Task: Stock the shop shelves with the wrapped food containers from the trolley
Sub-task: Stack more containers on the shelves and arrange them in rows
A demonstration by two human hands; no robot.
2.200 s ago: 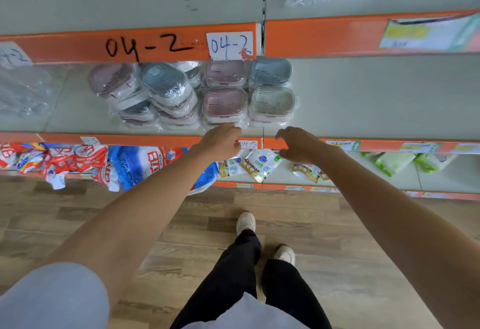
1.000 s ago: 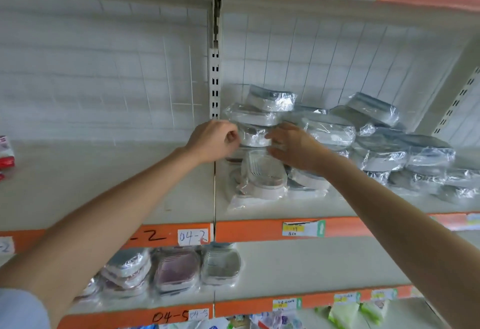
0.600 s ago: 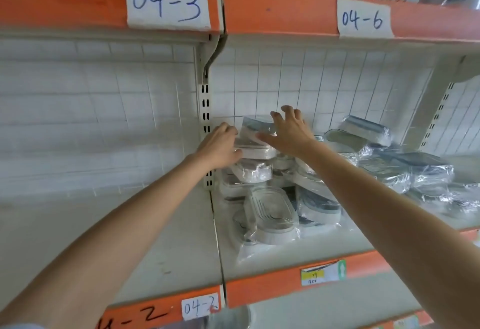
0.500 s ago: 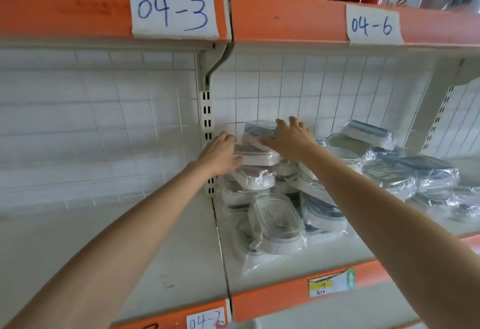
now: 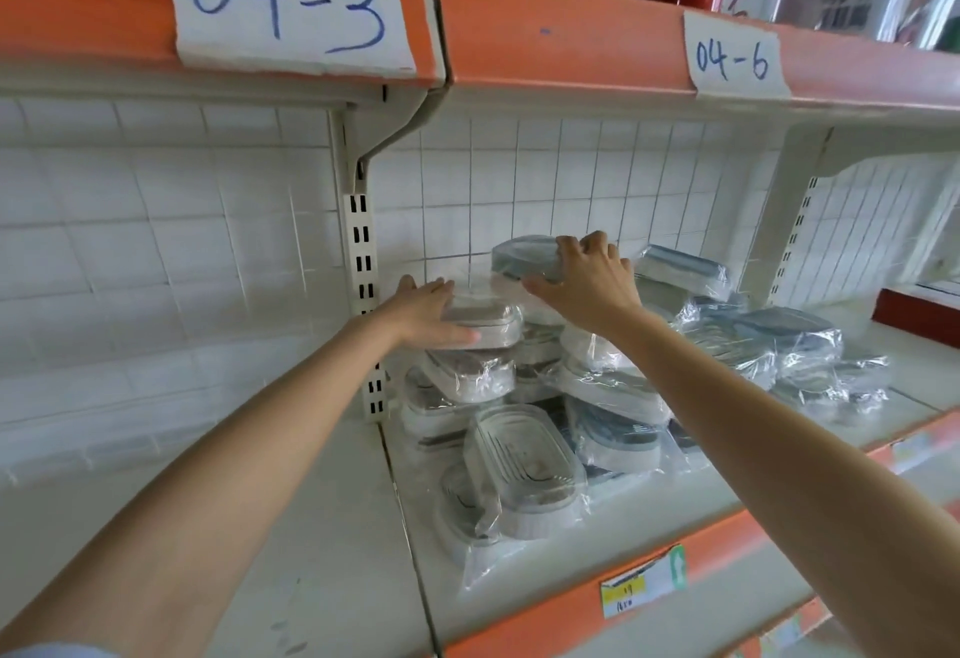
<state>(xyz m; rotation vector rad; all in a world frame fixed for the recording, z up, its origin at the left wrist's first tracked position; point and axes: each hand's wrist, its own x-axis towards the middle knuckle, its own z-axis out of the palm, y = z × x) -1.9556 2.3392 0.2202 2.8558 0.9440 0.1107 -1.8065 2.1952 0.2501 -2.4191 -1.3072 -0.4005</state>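
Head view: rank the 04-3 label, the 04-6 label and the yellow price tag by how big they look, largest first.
1. 04-3 label, clearly the largest.
2. 04-6 label.
3. Yellow price tag, close to the 04-6 label in apparent size, so that order is unsure.
The 04-3 label also sits nearer the camera, which inflates it.

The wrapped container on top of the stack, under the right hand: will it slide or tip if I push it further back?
Probably slides easily: the top wrapped container is in glossy film, resting on other film-wrapped containers. It could tip, since the stack below is uneven and several packs lie tilted. It looks light; the right hand grips it alone, while the left hand rests on a lower container.
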